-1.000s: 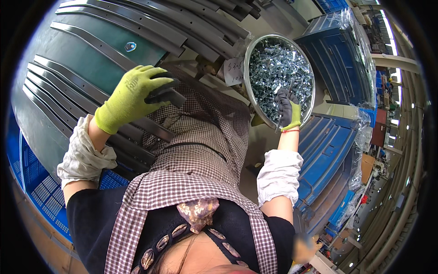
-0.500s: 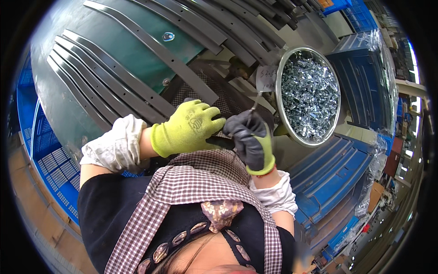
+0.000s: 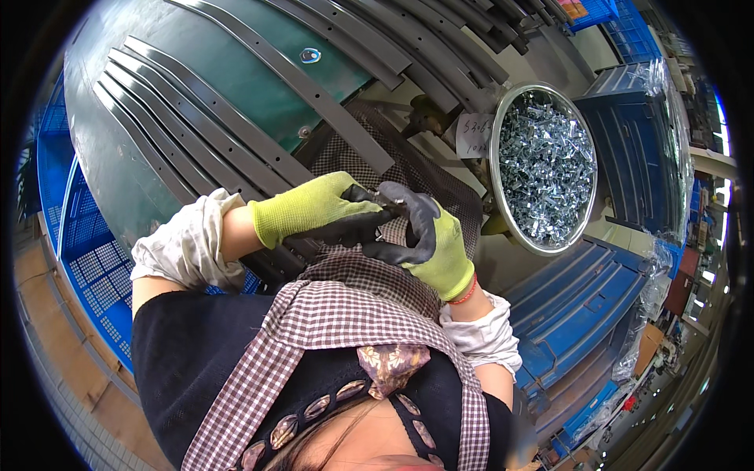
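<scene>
1. Our left hand (image 3: 326, 210) and right hand (image 3: 438, 250) meet, both curled; we cannot tell what they pinch.
2. Metal strips (image 3: 345, 128) lie near them; metal bits (image 3: 546, 165) fill a bowl (image 3: 494, 166) at right.

To my left I see blue plastic crates (image 3: 98, 271) with gridded panels, beside a brownish floor (image 3: 67, 314); to my right, big blue containers (image 3: 581, 306) edged by crumpled clear film (image 3: 655, 286), with a brown cardboard piece (image 3: 649, 345) farther off

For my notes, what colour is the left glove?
Left glove: lime and dark grey; head view.
</scene>
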Action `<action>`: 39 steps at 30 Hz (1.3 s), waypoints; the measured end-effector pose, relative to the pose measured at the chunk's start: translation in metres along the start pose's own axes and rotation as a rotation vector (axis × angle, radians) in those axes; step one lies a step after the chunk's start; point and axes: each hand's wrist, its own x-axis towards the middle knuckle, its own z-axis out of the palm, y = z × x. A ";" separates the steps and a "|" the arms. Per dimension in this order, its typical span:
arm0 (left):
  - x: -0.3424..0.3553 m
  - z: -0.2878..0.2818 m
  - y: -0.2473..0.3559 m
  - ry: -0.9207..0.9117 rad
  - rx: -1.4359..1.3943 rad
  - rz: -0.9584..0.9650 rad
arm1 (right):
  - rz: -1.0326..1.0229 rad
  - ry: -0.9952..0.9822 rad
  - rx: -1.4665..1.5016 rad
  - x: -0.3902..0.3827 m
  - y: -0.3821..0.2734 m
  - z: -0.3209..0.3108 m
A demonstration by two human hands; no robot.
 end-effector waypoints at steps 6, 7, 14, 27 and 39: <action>0.008 -0.039 0.018 -0.131 0.361 0.278 | 0.118 0.029 -0.032 -0.001 0.013 0.006; 0.013 -0.051 0.014 0.036 0.478 0.476 | 0.229 0.040 -0.008 -0.004 0.025 0.009; 0.079 -0.081 -0.038 0.331 0.911 0.762 | 0.283 0.008 -0.063 0.019 0.053 0.018; 0.080 -0.067 -0.026 0.221 0.793 0.755 | 0.297 -0.002 0.102 -0.009 0.074 0.011; 0.081 -0.064 -0.030 0.262 0.789 0.782 | 0.188 -0.156 0.055 0.021 0.083 0.004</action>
